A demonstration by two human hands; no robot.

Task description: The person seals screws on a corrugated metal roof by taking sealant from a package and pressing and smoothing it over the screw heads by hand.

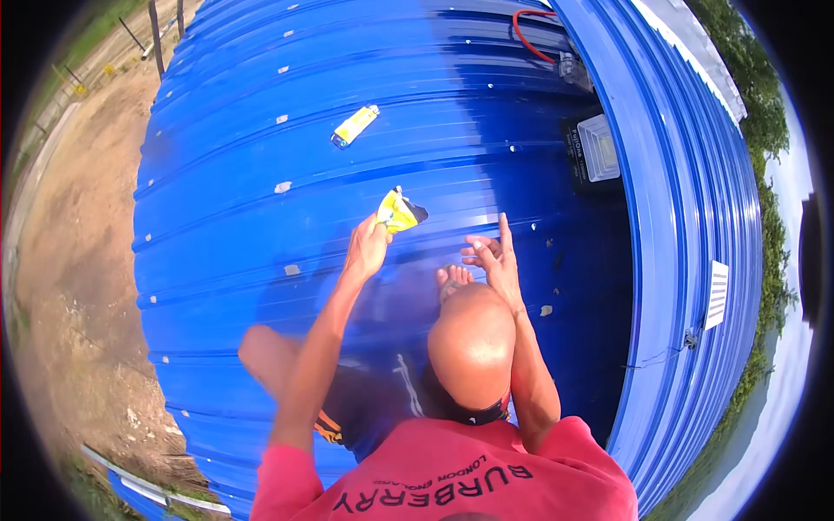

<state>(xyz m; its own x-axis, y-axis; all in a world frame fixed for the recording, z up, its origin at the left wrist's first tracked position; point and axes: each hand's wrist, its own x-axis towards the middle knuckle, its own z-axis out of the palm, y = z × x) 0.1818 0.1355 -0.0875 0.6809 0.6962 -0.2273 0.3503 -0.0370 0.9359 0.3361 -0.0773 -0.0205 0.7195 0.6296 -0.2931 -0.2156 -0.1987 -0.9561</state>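
Note:
My left hand (pixel 368 247) is closed around the near edge of a crumpled yellow-and-black packet (pixel 400 211), held above the blue metal roof. My right hand (pixel 493 258) is open beside my raised knee, its index finger pointing forward and the other fingers loosely bent. It holds nothing that I can see. Farther up the roof lies a yellow-and-white packet (pixel 354 127) with a dark end. Small pale patches (pixel 282 187) dot the ribbed sheet around my hands.
I crouch on the ribbed blue roof (pixel 226 260). At the right rises a blue corrugated panel (pixel 647 217), with a dark-framed floodlight (pixel 598 148) and a red cable (pixel 521 35) near it. Beyond the roof's left edge, bare ground (pixel 78 252) lies below.

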